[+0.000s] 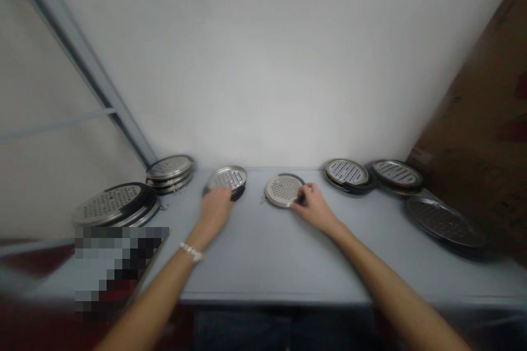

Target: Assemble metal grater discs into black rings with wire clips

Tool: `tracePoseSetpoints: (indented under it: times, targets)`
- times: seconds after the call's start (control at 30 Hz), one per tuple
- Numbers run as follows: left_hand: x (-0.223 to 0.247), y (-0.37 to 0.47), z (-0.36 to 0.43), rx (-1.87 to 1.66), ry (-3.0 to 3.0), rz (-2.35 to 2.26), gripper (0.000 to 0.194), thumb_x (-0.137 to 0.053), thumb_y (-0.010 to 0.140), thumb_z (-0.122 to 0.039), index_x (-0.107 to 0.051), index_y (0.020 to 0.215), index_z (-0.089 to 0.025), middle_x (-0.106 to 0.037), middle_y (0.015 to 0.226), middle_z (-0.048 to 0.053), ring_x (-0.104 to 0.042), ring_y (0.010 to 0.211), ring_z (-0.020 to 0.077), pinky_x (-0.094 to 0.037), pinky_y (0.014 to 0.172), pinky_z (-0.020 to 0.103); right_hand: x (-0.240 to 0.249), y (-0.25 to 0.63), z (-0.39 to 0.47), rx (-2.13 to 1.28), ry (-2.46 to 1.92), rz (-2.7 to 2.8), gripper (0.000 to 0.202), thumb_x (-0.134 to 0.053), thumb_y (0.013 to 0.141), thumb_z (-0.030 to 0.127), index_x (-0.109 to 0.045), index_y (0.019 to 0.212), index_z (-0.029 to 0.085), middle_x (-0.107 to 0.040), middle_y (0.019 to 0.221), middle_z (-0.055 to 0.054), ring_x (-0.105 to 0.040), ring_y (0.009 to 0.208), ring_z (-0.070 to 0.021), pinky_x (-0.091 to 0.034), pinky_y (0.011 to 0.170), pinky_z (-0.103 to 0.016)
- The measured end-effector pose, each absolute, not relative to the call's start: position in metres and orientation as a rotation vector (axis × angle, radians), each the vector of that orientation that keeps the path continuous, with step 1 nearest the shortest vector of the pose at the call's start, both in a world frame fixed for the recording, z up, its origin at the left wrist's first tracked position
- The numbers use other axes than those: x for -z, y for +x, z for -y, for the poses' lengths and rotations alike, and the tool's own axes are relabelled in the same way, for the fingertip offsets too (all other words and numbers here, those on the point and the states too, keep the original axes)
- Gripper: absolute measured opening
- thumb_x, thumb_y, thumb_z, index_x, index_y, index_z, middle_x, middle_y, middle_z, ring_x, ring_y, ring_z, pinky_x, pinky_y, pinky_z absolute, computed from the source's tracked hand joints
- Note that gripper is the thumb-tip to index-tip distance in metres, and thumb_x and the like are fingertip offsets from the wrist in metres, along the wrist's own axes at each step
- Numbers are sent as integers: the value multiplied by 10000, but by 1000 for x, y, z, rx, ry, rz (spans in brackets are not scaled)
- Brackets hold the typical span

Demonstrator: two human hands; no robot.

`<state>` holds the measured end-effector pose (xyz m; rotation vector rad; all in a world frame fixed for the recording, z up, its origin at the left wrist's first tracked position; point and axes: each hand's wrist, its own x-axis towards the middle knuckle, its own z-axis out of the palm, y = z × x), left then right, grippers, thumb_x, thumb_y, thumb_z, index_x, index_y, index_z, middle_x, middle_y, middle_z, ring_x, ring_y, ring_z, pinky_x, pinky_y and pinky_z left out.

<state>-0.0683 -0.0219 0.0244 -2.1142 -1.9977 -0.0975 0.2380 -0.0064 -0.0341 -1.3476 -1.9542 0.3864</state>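
My right hand (315,205) pinches the black-trimmed right edge of a flat round metal grater (283,189), thumb below and fingers curled over the rim. This grater lies on the table with its perforated face up, and a small chain or tag trails from its left side. To the left, my left hand (216,205) is closed over the near edge of another round grater (230,177), on top of a low pile with black edging. The left fingertips are partly hidden and a little blurred. A pale bracelet (192,251) circles the left wrist.
More round graters sit in piles: at far left (111,203), back left (171,167), back right (347,171) and farther right (397,174). A darker, plastic-looking round grater (444,222) lies at the right. Cardboard (473,137) borders the grey table (272,263) there; a white wall (263,66) stands behind.
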Motion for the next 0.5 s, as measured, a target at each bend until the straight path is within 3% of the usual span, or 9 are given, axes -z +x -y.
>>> tracePoseSetpoints:
  times: [0.27, 0.5]
  targets:
    - [-30, -102, 81, 130, -2250, 1788, 213, -551, 884, -203, -674, 1050, -153, -697, 1084, 149, -632, 1031, 311, -489, 909, 417, 25, 211, 3, -296, -1312, 2107, 281, -684, 857, 331, -565, 1064, 183, -541, 1147, -114, -553, 1022, -252, -469, 929, -400]
    - [-60, -131, 115, 240, -2203, 1728, 239, -555, 893, -284, -694, 1053, -174, -712, 1037, 131, -646, 997, 318, -501, 888, 433, 14, 136, -10, -240, -1158, 2348, 242, -641, 899, 286, -581, 1111, 187, -569, 1216, -136, -580, 1048, -266, -480, 932, -397]
